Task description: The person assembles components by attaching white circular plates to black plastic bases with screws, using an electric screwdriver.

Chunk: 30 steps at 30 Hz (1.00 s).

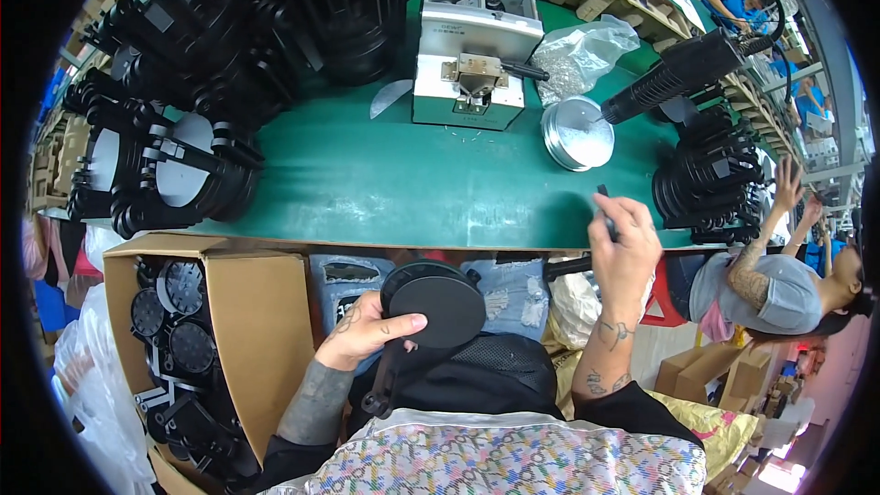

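My left hand (362, 328) grips a black round-based stand (435, 312) above my lap, thumb pressed on the flat disc. The stand's jointed arm hangs down toward my body. Over the front edge of the green table, my right hand (628, 243) pinches a small dark piece (601, 191) between thumb and fingers; its kind is too small to make out. Beyond that hand stands a round silver tin (579, 135) with a pale surface on top. A black electric screwdriver (674, 78) leans with its tip close to the tin.
A screw feeder machine (477, 46) stands at the back, with a clear bag of screws (587, 50) beside it. Stacked black stands (183, 165) fill the left, and more black stands (710, 179) sit at right. A cardboard box (261, 330) holds black parts. A co-worker (770, 293) sits at right.
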Available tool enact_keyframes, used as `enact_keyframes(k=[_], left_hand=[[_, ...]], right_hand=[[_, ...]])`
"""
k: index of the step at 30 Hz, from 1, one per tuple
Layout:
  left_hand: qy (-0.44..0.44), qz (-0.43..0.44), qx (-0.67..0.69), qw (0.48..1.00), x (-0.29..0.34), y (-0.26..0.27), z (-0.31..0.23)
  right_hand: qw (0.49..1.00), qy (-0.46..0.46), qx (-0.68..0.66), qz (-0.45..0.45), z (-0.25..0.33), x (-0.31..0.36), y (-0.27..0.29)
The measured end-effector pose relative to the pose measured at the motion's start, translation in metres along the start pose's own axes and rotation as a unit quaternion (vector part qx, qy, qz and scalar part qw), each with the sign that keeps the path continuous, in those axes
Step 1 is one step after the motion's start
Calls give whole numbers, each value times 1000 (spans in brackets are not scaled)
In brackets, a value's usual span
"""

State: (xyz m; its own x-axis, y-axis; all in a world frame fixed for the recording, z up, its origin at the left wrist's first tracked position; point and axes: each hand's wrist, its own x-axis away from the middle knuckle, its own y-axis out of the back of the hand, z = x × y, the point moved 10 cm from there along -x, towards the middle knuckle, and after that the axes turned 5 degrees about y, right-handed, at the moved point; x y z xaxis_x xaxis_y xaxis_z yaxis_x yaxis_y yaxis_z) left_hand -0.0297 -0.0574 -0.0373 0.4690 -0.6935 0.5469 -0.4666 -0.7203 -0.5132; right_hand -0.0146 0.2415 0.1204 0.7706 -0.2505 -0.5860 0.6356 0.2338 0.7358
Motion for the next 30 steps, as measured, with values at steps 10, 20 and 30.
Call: enact_keyframes(k=[10, 20, 30], left_hand=[[-63, -24, -21, 997, 7, -30, -11], [-135, -121, 22, 983, 15, -3, -1], [-249, -279, -280, 884, 60, -3, -52]], right_hand=[[974, -24, -223, 20, 18, 31, -41], [834, -86, -451, 307, 68, 66, -83], [944, -134, -230, 194, 15, 17, -59]])
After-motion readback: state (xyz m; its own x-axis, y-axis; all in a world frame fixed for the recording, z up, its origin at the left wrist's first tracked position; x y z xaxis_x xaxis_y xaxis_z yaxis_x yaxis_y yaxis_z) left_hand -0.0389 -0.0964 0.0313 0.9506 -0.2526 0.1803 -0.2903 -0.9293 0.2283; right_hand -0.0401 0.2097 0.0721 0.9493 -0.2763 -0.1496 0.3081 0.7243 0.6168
